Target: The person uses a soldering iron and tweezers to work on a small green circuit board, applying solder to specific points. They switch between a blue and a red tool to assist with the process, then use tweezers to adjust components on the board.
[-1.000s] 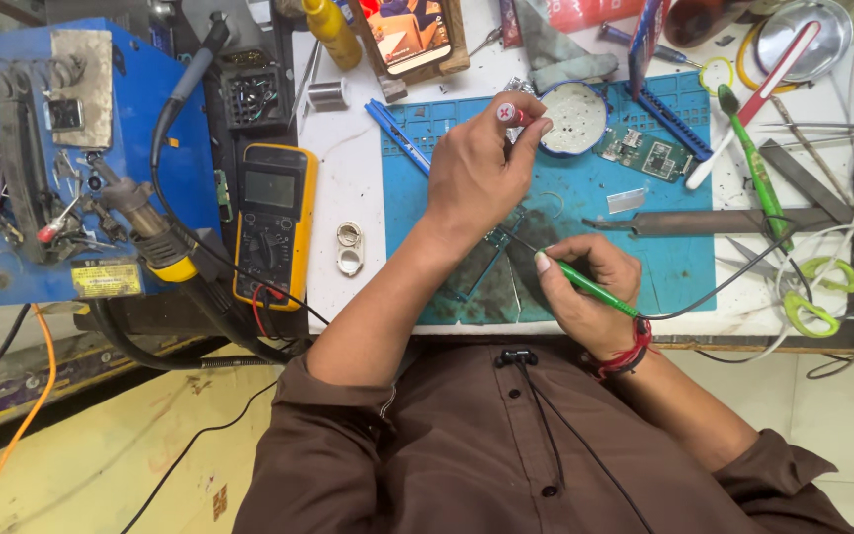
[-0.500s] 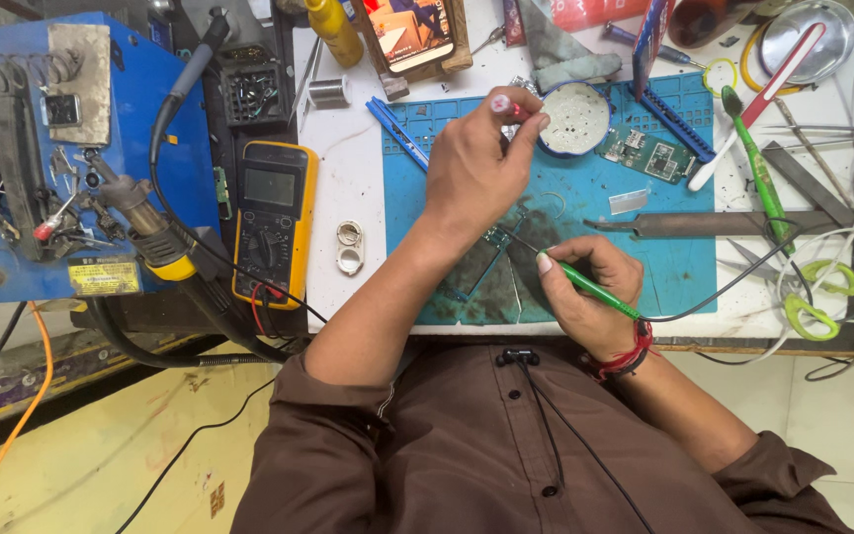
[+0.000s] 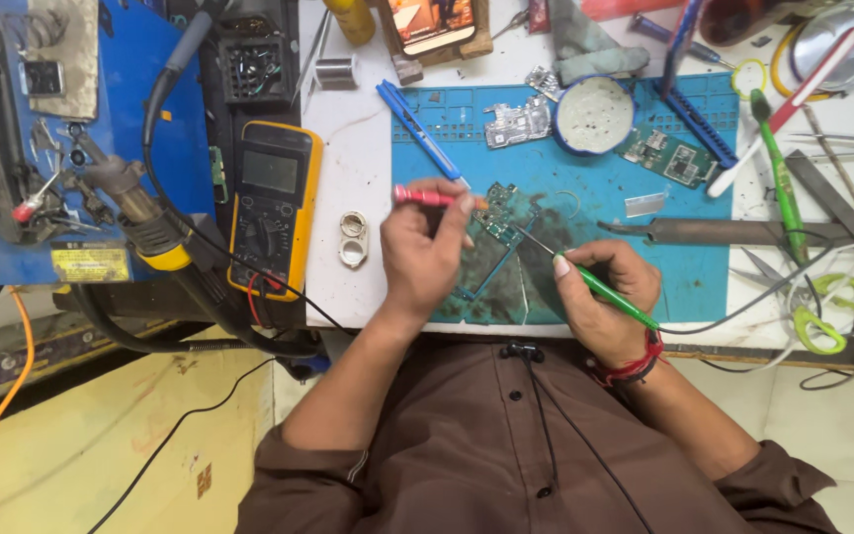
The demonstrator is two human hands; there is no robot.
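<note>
**Two tools meeting over a small circuit board**

Centre of frame: small green printed circuit board lying on the blue silicone work mat, directly between both hands and slightly above them in the picture.

Left hand just left of the board, fingers clenched around a slim red pen-shaped tool, held almost level, tip pointing right toward the board's upper edge.

Right hand lower right of the board, gripping a green-handled soldering iron like a pen; thin metal tip slanting up-left and reaching the board's right side. Whether touching the board or just above it: cannot tell.

Left of the mat, on the white table: yellow digital multimeter, with a small silver metal ring-shaped part beside it. Further left, blue rework station with a hot-air handle.

Upper part of the mat: round white tin of paste, another green circuit board, blue utility knife slanting at the mat's left edge. Right edge of frame: green toothbrush and yellow-green scissors.
</note>
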